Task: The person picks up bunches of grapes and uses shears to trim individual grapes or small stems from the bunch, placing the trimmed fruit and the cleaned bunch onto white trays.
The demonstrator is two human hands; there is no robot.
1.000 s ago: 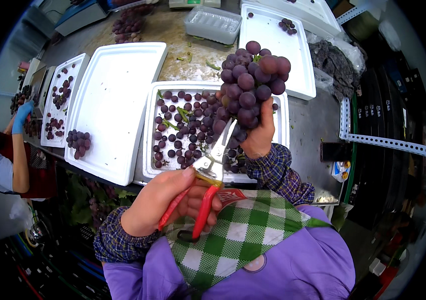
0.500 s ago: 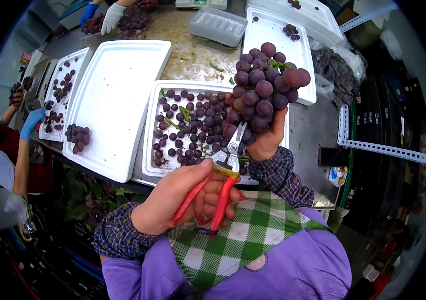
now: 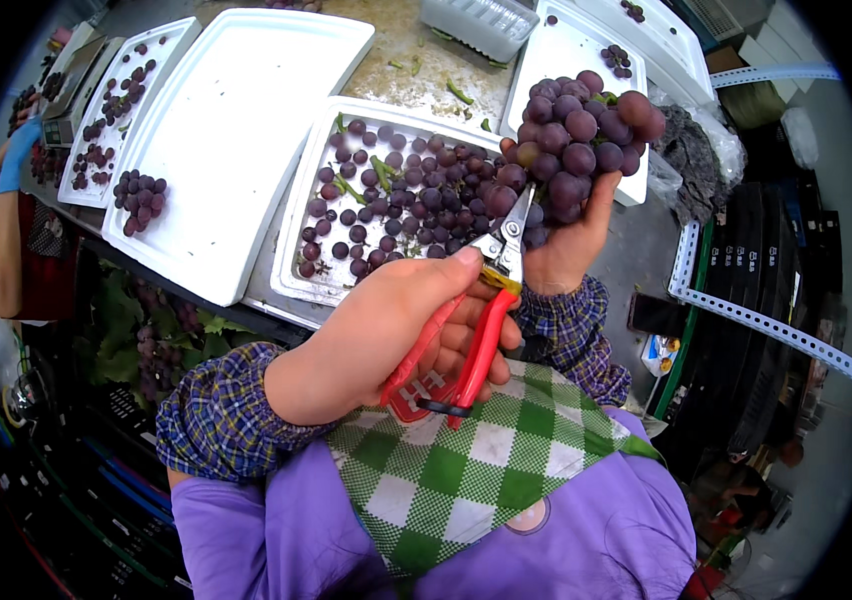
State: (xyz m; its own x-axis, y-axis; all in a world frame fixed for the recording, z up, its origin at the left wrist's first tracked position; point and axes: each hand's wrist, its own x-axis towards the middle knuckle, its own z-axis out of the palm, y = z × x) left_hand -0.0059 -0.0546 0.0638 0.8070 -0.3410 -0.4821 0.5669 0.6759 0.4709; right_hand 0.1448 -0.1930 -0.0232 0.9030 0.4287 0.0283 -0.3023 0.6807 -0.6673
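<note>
My left hand (image 3: 396, 320) is wrapped round red-handled pruning shears (image 3: 491, 300), thumb on top near the pivot. Their metal blades point up and away, with the tips against the lower side of a large bunch of dark purple grapes (image 3: 581, 128). Holding that bunch up from below is my right hand (image 3: 566, 245), its fingers partly hidden behind the fruit. Below the bunch lies a white foam tray (image 3: 286, 290) of loose grapes and green stem bits. Whether the blades have closed on a stem is hidden among the grapes.
A white foam lid (image 3: 236, 130) with one small bunch of grapes (image 3: 139, 202) lies to the left. Beyond it, a co-worker's blue-gloved hand (image 3: 21, 150) is beside another tray (image 3: 126, 110). A clear plastic container (image 3: 481, 25) stands at the back. A perforated metal rail (image 3: 776, 315) runs along the right.
The view has shifted, so the trays sit higher in the picture. Both hands, the shears and the bunch appear further right. The white-gloved hand at the top has left the view.
</note>
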